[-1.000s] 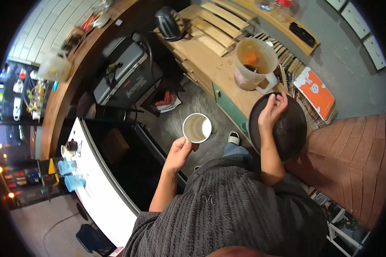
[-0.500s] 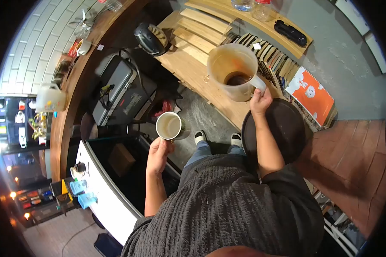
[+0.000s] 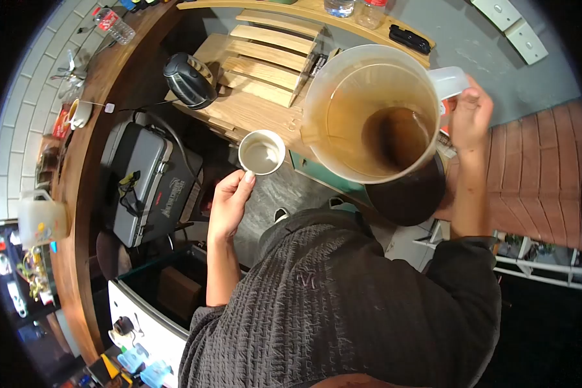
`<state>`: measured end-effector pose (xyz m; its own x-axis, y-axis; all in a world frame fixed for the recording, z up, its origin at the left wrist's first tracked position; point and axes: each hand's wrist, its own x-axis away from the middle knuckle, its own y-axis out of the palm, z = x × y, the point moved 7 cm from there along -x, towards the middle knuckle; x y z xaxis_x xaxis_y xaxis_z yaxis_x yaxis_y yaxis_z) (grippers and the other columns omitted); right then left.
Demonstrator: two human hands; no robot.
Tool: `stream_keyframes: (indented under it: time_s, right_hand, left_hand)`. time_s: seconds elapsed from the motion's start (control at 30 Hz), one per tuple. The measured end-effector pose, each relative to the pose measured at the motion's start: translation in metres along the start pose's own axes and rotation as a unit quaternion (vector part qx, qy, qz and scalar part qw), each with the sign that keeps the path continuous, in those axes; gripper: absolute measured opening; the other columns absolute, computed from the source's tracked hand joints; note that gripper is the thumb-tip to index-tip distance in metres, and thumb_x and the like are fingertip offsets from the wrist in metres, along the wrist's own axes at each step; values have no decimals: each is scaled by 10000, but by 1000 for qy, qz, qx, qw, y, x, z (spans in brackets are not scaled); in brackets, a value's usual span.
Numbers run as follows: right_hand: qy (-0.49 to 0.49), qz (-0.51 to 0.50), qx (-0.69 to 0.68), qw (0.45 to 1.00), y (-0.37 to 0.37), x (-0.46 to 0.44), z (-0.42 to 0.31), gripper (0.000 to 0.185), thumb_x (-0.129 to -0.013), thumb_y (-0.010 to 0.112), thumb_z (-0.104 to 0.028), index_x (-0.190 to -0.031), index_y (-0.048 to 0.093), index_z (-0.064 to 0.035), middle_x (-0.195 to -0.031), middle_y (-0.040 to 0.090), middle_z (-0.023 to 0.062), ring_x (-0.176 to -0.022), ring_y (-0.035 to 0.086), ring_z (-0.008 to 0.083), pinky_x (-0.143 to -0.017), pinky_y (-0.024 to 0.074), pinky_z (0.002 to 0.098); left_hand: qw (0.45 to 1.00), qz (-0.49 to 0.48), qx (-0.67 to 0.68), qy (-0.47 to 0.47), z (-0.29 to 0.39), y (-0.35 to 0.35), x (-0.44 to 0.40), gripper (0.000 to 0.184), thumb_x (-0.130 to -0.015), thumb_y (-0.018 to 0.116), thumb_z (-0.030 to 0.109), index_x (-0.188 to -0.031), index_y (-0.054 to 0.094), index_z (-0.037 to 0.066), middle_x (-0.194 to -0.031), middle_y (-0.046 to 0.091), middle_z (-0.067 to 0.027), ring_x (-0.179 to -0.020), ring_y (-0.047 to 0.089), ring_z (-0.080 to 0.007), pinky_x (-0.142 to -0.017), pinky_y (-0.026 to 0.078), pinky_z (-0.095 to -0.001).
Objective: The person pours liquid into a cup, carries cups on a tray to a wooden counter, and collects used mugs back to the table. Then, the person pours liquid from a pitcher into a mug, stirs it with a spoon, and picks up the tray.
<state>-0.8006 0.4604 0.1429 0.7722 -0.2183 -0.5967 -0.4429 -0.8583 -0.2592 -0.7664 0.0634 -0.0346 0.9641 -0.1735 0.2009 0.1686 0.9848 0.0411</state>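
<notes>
My left hand (image 3: 229, 204) grips a white cup (image 3: 262, 152) at its near side, the thumb on top. The cup's mouth faces up and its inside looks pale; whether it holds any liquid I cannot tell. My right hand (image 3: 470, 116) is closed round the handle of a big translucent plastic pitcher (image 3: 335, 110). Dark brown liquid (image 3: 398, 137) lies in the pitcher's bottom, toward the handle side. The pitcher is held up close to the camera, to the right of the cup and apart from it. It hides part of the wooden bench behind.
A black electric kettle (image 3: 191, 81) stands on the wooden bench (image 3: 255, 113) beside a slatted wooden rack (image 3: 268, 48). A grey toolbox (image 3: 152, 181) sits at left, below a wooden counter (image 3: 77, 213) carrying another pitcher (image 3: 42, 216). A round dark tray or seat (image 3: 410, 194) is below the pitcher.
My right hand has lifted the pitcher toward the camera and to the right, so it looks much larger. The cup has risen slightly in my left hand. The view has shifted too.
</notes>
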Motion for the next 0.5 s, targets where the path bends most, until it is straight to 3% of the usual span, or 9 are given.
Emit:
stream_keyframes:
  time_s: [0.17, 0.23, 0.3, 0.5]
  right_hand:
    - [-83, -66, 116, 988, 2, -12, -63, 646, -979, 409, -573, -907, 648, 23, -681, 494, -47, -642, 420, 74, -564, 332, 244]
    - [-86, -23, 130, 987, -3, -16, -70, 689, -965, 386, -618, -798, 602, 14, -664, 455, -50, -632, 391, 76, -550, 302, 252]
    - [-69, -60, 194, 977, -9, -25, -80, 690, -955, 385, -637, -701, 506, -8, -648, 430, -46, -630, 377, 81, -543, 295, 259]
    - [-75, -72, 184, 977, -11, -42, -101, 685, -953, 390, -641, -655, 438, -26, -606, 391, -34, -595, 341, 89, -516, 282, 282]
  left_hand:
    - [997, -80, 7, -9, 15, 16, -10, 336, -974, 594, 235, -695, 539, 55, -663, 388, 105, -642, 309, -20, -561, 263, -220]
    - [994, -109, 32, -4, 27, 24, -11, 300, -969, 604, 221, -732, 582, 38, -681, 417, 100, -666, 330, -21, -587, 288, -213]
    - [990, -139, 33, -5, 33, 32, -11, 270, -966, 608, 217, -779, 621, 23, -702, 455, 95, -681, 357, -22, -607, 313, -205]
    - [984, -160, 78, -5, 52, 58, -6, 252, -956, 626, 213, -804, 636, 11, -714, 494, 92, -685, 379, -20, -622, 333, -199]
